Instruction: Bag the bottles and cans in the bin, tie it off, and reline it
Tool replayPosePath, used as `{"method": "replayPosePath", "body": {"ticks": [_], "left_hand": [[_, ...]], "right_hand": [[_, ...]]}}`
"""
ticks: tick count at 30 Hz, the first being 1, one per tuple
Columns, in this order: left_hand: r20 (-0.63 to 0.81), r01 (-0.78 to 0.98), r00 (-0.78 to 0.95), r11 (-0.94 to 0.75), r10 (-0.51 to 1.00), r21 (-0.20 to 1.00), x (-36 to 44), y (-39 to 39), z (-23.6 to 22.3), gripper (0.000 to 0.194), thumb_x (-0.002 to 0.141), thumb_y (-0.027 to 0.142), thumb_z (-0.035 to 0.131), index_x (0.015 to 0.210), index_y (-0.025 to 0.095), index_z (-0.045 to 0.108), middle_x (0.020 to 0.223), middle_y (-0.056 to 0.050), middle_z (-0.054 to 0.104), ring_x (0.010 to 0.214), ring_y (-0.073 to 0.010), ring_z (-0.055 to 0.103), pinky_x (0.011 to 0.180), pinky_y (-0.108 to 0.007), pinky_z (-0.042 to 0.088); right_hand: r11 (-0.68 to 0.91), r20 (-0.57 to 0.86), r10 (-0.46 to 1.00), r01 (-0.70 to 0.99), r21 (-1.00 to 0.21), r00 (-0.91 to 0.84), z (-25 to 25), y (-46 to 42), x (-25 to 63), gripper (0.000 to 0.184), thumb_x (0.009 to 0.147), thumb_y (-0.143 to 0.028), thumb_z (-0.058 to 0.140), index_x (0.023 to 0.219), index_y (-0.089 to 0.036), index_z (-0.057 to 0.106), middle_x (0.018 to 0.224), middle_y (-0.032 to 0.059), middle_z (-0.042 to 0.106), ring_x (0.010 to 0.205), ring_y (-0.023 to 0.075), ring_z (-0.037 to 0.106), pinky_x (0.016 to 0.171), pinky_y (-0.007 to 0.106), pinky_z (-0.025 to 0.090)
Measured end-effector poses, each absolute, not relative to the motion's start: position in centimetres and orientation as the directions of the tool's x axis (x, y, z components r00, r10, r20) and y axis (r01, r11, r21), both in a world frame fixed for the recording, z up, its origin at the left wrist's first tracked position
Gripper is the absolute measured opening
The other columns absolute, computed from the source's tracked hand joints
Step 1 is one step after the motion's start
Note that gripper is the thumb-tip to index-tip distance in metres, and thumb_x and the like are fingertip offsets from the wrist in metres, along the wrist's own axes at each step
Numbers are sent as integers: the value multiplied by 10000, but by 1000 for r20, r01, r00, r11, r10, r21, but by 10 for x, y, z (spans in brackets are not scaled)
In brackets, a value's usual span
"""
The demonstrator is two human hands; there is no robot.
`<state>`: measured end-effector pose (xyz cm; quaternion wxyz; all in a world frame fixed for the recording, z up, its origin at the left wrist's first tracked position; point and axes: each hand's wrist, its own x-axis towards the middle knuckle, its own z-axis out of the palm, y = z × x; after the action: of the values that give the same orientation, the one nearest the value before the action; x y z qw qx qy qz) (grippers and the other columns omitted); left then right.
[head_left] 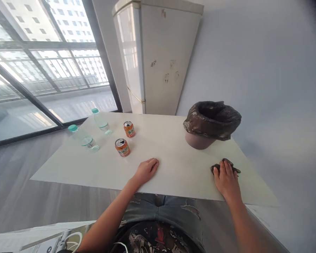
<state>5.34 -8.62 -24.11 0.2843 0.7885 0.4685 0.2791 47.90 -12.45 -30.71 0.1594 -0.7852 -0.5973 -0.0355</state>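
Note:
My left hand (146,170) rests on its side on the white table (171,168), fingers curled in, with nothing visible in them. Flat on a crumpled dark piece of cloth or plastic (215,168) lies my right hand (226,177), its fingers stretched out and thumb apart, pressing it to the tabletop. Nearest my left hand is an orange drink can (122,147); a second orange can (129,129) stands behind it, and both look opened. Beyond my right hand stands a brownish bin (198,141), lined with a black bag (210,128) folded over its rim.
Two clear bottles with green caps, the nearer bottle (86,140) and the farther bottle (102,123), stand at the table's left. A white fridge (165,63) is behind the table. Windows (52,63) line the left; a wall (265,88) borders the right side.

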Motion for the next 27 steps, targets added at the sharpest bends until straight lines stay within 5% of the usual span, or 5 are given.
{"method": "replayPosePath", "body": {"ticks": [5,8,13,21,27], "left_hand": [[277,526,165,-322,947,787,38,-107,-226,233,1042,384,503,971,236,668,788,-37,657,660,-179,551,720,-308,428],[424,582,-137,-274,895,766,13,-110,-212,195,1012,372,539,938,228,647,805,-47,648,680,-187,565,721,-318,443],[797,825,-474,-127,374,551,-55,-95,-176,197,998,380,569,1001,188,611,920,-86,583,979,-281,582,876,-415,493],[731,775,-621,80,282,627,-151,-48,-162,1011,763,555,911,1467,47,394,1460,-184,459,1347,-362,472,1194,-538,386],[561,651,-691,54,456,757,-164,-34,-219,1143,739,526,929,1553,39,292,1571,-256,395,1470,-376,445,1266,-494,357]], "right_hand": [[-93,564,804,977,-192,187,-287,-134,468,629,1086,-469,326,1533,-71,520,1622,251,507,1569,422,396,1264,708,260],[-8,703,695,979,-205,153,-283,-138,472,458,1072,-413,432,1312,-94,656,1419,251,666,1398,391,580,1212,597,410],[18,741,658,981,-194,135,-281,-137,477,299,1047,-373,507,1087,-131,678,1143,217,718,1118,349,669,1058,515,515],[0,754,643,985,-174,133,-282,-140,476,252,1033,-351,527,1101,-148,659,1080,190,686,1075,342,640,1007,495,501],[-109,756,632,986,-130,169,-282,-142,476,309,1009,-411,574,1075,-138,702,972,161,641,1005,345,622,897,465,481]]}}
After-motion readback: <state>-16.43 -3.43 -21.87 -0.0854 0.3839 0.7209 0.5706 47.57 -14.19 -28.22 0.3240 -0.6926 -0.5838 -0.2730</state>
